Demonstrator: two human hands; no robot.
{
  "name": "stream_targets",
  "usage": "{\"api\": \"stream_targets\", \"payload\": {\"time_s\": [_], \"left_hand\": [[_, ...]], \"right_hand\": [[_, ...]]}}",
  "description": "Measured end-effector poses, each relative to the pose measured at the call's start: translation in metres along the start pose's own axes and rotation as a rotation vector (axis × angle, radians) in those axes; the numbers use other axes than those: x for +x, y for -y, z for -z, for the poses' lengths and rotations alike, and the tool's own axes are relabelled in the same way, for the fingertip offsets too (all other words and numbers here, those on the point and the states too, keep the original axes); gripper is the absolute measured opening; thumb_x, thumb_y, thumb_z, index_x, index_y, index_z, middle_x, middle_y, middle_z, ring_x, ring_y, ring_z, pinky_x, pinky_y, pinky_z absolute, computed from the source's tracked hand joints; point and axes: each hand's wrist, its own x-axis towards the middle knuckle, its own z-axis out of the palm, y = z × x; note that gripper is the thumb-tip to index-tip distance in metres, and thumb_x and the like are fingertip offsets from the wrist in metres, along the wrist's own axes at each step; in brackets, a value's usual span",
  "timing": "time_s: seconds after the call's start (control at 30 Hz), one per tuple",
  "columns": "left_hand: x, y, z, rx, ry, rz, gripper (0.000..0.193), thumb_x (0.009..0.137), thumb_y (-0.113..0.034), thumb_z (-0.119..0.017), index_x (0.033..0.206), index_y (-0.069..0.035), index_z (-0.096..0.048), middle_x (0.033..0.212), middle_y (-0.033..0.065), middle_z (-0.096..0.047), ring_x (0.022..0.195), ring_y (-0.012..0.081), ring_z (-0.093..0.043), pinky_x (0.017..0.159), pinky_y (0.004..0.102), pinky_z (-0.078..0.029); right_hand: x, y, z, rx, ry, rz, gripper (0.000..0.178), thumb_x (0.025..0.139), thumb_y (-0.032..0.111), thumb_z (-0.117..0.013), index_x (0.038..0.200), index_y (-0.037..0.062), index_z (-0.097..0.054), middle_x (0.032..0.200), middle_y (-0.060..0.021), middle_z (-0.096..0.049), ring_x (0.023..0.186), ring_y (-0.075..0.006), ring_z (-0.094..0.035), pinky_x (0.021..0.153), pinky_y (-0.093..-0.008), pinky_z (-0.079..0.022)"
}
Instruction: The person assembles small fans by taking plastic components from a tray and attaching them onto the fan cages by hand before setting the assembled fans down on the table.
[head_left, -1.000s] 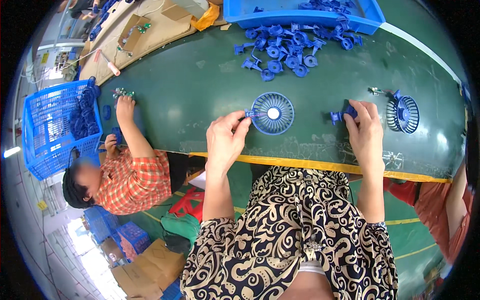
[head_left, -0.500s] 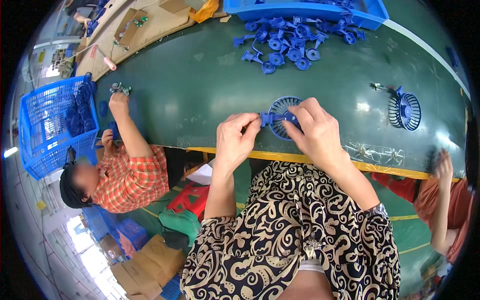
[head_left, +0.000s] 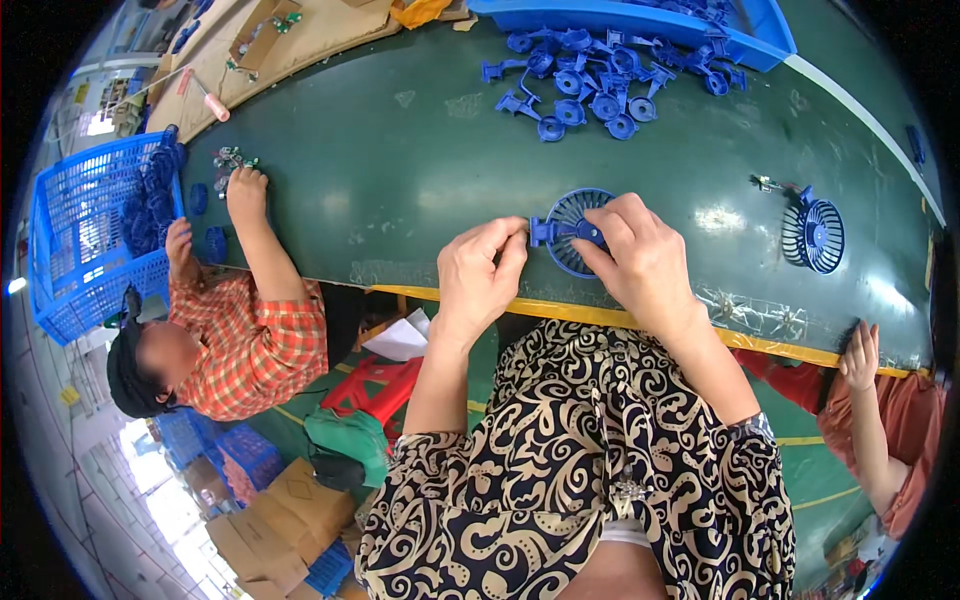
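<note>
In front of me on the green table lies a round blue fan housing (head_left: 570,262) with slatted ribs and a short neck pointing left. My right hand (head_left: 645,255) is closed over its middle, thumb and fingers gripping the blue hub piece there. My left hand (head_left: 480,275) pinches at the tip of the housing's neck. Whatever sits between those fingertips is too small to make out. Farther right on the table is a second blue fan housing (head_left: 822,237), with a small wired circuit board (head_left: 767,184) beside its neck.
Beyond my hands lies a pile of blue fan brackets (head_left: 605,85), in front of a blue bin (head_left: 640,22). At left a person in a checked shirt (head_left: 255,345) reaches toward small circuit boards (head_left: 232,160) beside a blue basket (head_left: 60,240). Another person's hand (head_left: 860,358) rests at the right edge.
My view has shifted slightly. My left fingertips now sit just off the neck's end. At left the person's other hand has risen to the basket; at right a person's hand has lowered to the table edge.
</note>
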Motion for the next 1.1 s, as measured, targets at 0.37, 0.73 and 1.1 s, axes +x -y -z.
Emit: {"api": "stream_targets", "payload": {"time_s": [0.37,0.73,1.1], "left_hand": [[0.009,-0.008,0.005,-0.027,0.166,0.191,0.021,0.099,-0.026,-0.068,0.101,-0.004,-0.070,0.076,0.0108,-0.071,0.067,0.0316,-0.069,0.064,0.0428,-0.052],[0.013,-0.018,-0.022,0.064,0.048,0.092,0.055,0.095,-0.024,-0.071,0.139,0.001,-0.049,0.071,0.0122,-0.066,0.063,0.0330,-0.066,0.062,0.0449,-0.052],[0.005,-0.005,-0.034,-0.314,-0.015,0.091,0.063,0.099,-0.013,-0.069,0.153,0.001,-0.040,0.101,0.0047,-0.069,0.075,0.0088,-0.054,0.066,0.0242,-0.045]], "right_hand": [[0.009,0.011,-0.004,-0.237,0.246,-0.062,0.023,0.079,0.014,-0.081,0.093,0.0050,-0.066,0.095,-0.0097,-0.057,0.087,-0.0288,-0.067,0.070,-0.0406,-0.057],[0.004,0.010,0.003,-0.123,0.129,-0.075,0.027,0.078,0.021,-0.083,0.095,0.0050,-0.069,0.093,-0.0090,-0.063,0.088,-0.0298,-0.068,0.070,-0.0398,-0.057],[-0.056,-0.027,0.046,-0.036,-0.046,-0.085,0.027,0.078,0.014,-0.082,0.104,0.0078,-0.076,0.133,-0.0139,-0.062,0.108,-0.0306,-0.065,0.088,-0.0425,-0.056]]}}
